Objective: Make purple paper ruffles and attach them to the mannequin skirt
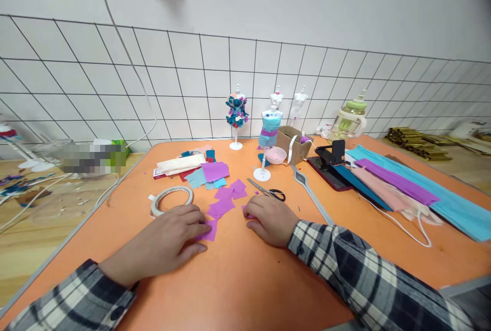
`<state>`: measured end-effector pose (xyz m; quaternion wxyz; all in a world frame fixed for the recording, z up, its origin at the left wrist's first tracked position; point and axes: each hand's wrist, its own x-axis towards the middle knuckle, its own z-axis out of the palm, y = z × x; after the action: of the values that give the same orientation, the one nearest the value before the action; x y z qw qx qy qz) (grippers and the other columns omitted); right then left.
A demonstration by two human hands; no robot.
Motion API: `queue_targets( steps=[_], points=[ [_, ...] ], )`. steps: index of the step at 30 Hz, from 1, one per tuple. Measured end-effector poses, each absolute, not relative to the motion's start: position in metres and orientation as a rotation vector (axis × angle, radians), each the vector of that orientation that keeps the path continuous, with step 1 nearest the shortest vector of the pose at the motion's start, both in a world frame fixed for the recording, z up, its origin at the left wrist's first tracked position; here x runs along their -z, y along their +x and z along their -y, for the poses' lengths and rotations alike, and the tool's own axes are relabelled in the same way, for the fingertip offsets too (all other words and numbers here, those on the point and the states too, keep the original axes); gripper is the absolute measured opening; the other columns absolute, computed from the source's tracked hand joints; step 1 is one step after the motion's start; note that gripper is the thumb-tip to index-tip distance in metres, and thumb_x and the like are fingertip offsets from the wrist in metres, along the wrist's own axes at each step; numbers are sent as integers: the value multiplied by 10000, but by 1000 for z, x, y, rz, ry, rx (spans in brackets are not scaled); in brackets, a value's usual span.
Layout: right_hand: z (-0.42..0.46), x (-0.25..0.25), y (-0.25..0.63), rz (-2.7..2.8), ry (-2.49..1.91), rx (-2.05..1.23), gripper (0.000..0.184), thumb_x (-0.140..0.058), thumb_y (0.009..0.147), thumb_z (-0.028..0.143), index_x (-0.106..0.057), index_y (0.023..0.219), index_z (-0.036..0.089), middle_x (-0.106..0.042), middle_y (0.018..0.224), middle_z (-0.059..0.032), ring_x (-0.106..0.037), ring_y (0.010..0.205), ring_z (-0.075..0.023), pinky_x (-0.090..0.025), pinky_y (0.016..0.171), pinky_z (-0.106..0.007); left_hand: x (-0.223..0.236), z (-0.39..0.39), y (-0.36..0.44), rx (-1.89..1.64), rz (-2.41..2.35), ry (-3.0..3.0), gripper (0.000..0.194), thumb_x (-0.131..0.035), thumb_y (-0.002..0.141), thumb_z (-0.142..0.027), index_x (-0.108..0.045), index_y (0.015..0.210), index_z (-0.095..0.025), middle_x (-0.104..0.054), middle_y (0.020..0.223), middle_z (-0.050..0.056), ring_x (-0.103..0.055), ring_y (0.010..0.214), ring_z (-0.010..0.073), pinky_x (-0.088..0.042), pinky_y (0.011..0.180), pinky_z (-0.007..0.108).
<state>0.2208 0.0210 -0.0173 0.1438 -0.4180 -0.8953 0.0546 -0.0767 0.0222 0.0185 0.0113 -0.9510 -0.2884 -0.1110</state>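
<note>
My left hand lies low over the orange table, fingers stretched forward and thumb apart. Its fingertips touch a purple crepe paper piece. My right hand is curled, and a bit of purple crepe paper shows at its fingertips, mostly hidden. Between and beyond the hands lie several more purple paper pieces. Just behind my right hand rest scissors with black handles, blades slightly apart. A roll of tape lies beyond my left hand.
Small white dress forms stand at the back, one with blue-purple flowers, one wrapped in blue and purple. A cardboard box, pink bowl and phone stand sit nearby. Folded crepe paper lies right, a white bundle left.
</note>
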Motion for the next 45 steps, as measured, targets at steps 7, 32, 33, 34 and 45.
queue_targets(
  steps=[7, 32, 33, 34, 45],
  points=[
    [-27, 15, 227, 2611, -1288, -137, 144, -578, 955, 256, -694, 1006, 189, -691, 1046, -67, -594, 1005, -227, -415, 890, -362, -11, -10, -53, 159, 696, -3159, 322, -550, 983, -311, -647, 1288, -277, -724, 1250, 58, -575, 1261, 296, -464, 1066, 465],
    [-93, 8, 196, 2297, -1636, 85, 402, -436, 1042, 401, -791, 948, 238, -757, 965, -95, -651, 966, -247, -375, 851, -387, 16, -47, -69, 345, 1158, -2878, 406, -481, 1010, -409, -621, 1363, -267, -661, 1390, 87, -564, 1315, 310, -419, 1115, 528],
    [-93, 8, 199, 2271, -1641, 66, 398, -429, 1046, 395, -790, 966, 246, -759, 985, -90, -654, 979, -239, -378, 845, -374, 18, -48, -70, 326, 1193, -2853, 427, -477, 1010, -429, -607, 1383, -267, -645, 1414, 90, -544, 1340, 321, -388, 1134, 559],
    [-94, 9, 202, 2246, -1642, 44, 389, -428, 1048, 383, -789, 987, 251, -760, 1005, -86, -656, 993, -230, -383, 839, -360, 19, -49, -72, 312, 1223, -2830, 455, -477, 1008, -448, -582, 1412, -266, -626, 1438, 94, -521, 1365, 333, -358, 1147, 586],
    [-104, 21, 209, 2083, -1501, -183, 254, -557, 1001, 377, -785, 1052, 276, -731, 1149, -22, -654, 1037, -163, -457, 841, -259, -2, -41, -74, 435, 1065, -2794, 270, -548, 979, -381, -721, 1148, -264, -745, 1146, 69, -639, 1110, 277, -394, 1058, 499]
  ],
)
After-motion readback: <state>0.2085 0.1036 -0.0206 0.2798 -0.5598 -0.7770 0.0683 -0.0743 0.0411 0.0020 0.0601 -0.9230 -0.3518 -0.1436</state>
